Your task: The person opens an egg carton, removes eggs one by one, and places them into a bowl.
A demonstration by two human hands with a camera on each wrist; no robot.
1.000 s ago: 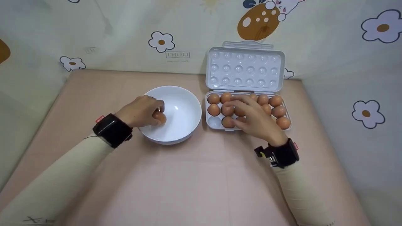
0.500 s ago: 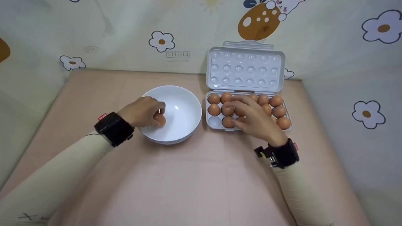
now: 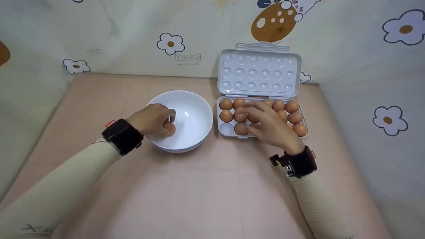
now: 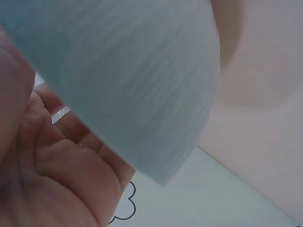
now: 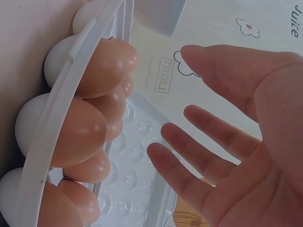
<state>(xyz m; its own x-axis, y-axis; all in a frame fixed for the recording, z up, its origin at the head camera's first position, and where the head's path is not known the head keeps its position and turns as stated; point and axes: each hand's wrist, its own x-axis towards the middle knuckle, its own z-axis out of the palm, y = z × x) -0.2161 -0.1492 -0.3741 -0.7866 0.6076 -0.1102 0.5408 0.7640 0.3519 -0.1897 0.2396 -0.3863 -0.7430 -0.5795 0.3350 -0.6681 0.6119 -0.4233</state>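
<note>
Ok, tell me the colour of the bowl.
The bowl is plain white, clearest in the head view.

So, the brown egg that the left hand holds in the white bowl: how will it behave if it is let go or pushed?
The egg is round and smooth, so it would likely roll to the bottom of the curved bowl. Its shell is probably fragile, so the left hand should grip it gently. It looks light enough for fingertips.

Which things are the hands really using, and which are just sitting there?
In use:
left hand holding an egg
white bowl under that egg
right hand, fingers spread over the egg tray

Just there:
tray lid, standing open
pink table
flower backdrop
</note>
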